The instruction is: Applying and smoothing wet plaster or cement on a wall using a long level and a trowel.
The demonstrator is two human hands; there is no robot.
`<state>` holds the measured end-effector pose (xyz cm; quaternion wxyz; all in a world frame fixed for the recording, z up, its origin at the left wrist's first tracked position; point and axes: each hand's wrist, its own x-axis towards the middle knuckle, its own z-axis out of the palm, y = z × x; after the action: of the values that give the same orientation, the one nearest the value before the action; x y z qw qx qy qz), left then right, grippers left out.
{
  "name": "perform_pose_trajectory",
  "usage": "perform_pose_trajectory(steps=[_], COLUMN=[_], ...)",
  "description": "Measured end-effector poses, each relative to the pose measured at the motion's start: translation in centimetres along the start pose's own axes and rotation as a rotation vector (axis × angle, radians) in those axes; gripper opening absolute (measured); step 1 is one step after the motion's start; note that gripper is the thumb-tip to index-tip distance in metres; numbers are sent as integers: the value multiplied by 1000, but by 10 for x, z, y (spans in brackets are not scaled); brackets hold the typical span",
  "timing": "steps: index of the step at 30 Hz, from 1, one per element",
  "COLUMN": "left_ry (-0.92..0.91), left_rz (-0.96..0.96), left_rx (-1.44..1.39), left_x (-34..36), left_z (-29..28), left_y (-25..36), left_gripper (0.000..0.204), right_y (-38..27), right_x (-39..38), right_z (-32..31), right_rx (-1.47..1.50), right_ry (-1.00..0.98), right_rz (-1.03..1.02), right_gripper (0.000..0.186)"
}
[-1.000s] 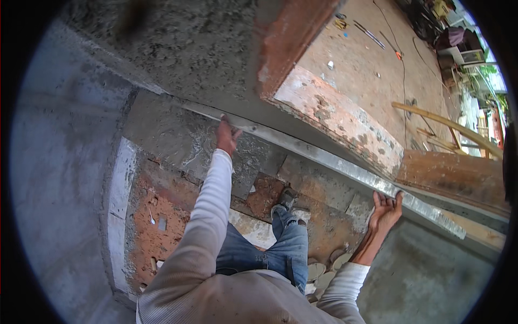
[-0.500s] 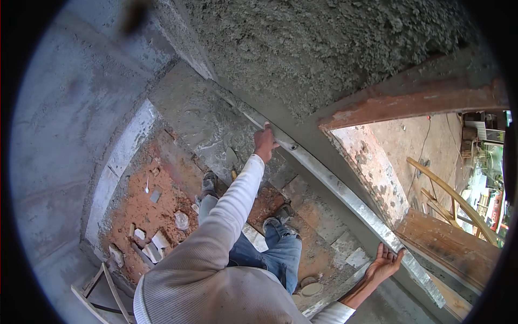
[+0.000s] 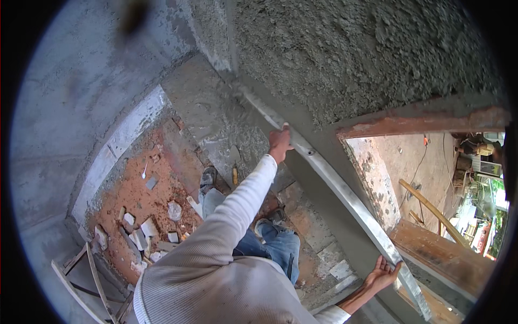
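Note:
A long metal straightedge (image 3: 342, 189) lies slantwise along the grey plastered wall, below the window opening. My left hand (image 3: 279, 143) grips its upper half, thumb over the top edge and fingers closed round it. Farther down, near the right end, my right hand (image 3: 383, 274) holds the bar from below, palm turned up. Smooth wet mortar (image 3: 345, 221) shows under the bar, and rough wet plaster (image 3: 367, 54) covers the wall above it. On the mortar-smeared floor near my left forearm lies a trowel (image 3: 235, 162).
A window opening with a reddish frame (image 3: 421, 123) is at the right; wooden poles (image 3: 434, 210) stand beyond it. Broken tile pieces (image 3: 150, 227) litter the reddish dirt floor (image 3: 162, 189). A wooden frame (image 3: 81, 286) leans at the lower left, by the grey wall (image 3: 48, 135).
The view has turned slightly. The straightedge's far end appears shifted a little away from the wall corner. Both hands keep their hold on the bar.

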<state>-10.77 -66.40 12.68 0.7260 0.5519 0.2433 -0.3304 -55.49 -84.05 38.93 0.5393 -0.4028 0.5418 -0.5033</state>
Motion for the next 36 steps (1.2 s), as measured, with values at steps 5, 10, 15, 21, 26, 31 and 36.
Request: perform_pose_trajectory(steps=[5,10,15,21,26,31,36], left_ry=[-8,9,77,53,112,56,35], left_rz=[-12,108,129,144,84,33,16], left_rx=[-94,-66,17,-85,27,-37,-122], left_x=[-17,-73,-6,-15,-11,99,58], left_z=[-4,24,3,-4,6,-41,-30], left_y=[-6,21,-2,-5,-9,-63,-62], left_gripper=[55,50,49,45,46,50,55], right_y=[-10,-58,-1,4,-6,86,64], right_x=[18,8,2,7,8,-3,5], right_z=[-24,-27,-3,-5,-14,29,9], right_rx=[-12,-21,-33,-11,-39,-32,-59], right_ry=[35,0,-38,-36,-96,-77,-24], right_rz=[29,21,82,105,113,160,104], right_gripper=[59,63,62,65,61,58,57])
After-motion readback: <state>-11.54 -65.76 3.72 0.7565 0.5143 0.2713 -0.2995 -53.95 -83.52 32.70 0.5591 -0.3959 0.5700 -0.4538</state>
